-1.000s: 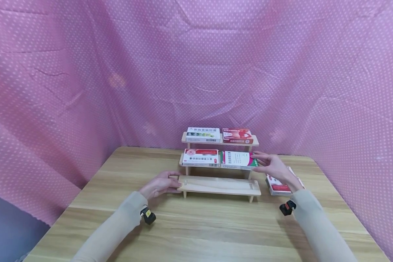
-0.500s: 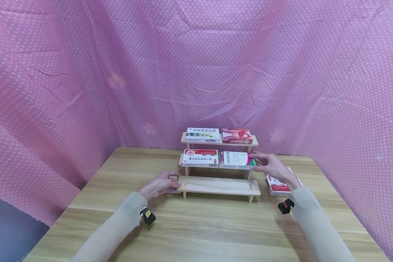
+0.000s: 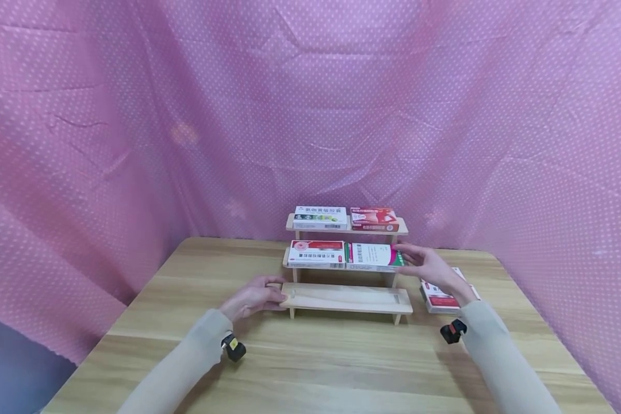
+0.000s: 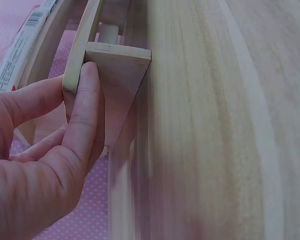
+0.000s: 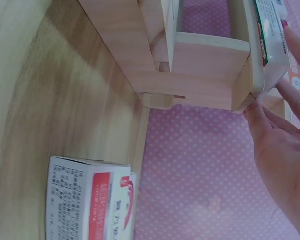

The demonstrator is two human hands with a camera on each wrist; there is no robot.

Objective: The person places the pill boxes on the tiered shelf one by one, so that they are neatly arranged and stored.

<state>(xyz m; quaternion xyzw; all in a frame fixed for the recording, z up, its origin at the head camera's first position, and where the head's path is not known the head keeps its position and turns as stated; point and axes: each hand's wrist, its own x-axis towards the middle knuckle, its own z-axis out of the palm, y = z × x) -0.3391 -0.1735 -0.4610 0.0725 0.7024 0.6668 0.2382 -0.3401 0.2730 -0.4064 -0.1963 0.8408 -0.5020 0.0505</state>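
A three-tier wooden display stand (image 3: 352, 298) stands on the table. My left hand (image 3: 256, 296) pinches the left end of its lowest board, thumb above and fingers beneath, seen close in the left wrist view. My right hand (image 3: 430, 267) is at the right end of the middle board. Its fairly straight fingers touch the end of a white, green and magenta medicine box (image 3: 371, 256), while one fingertip meets the board's corner in the right wrist view. A red and white medicine box (image 3: 315, 255) lies beside it on that board.
The top board bears a white and green medicine box (image 3: 319, 218) and a red one (image 3: 374, 219). More red and white medicine boxes (image 3: 442, 299) lie on the table (image 3: 341, 362), partly behind my right wrist. A pink dotted curtain (image 3: 310, 115) hangs behind.
The white, green and magenta box has slid slightly left against its neighbour, my right hand following. My left hand stays on the lowest board. The head view has tilted slightly.
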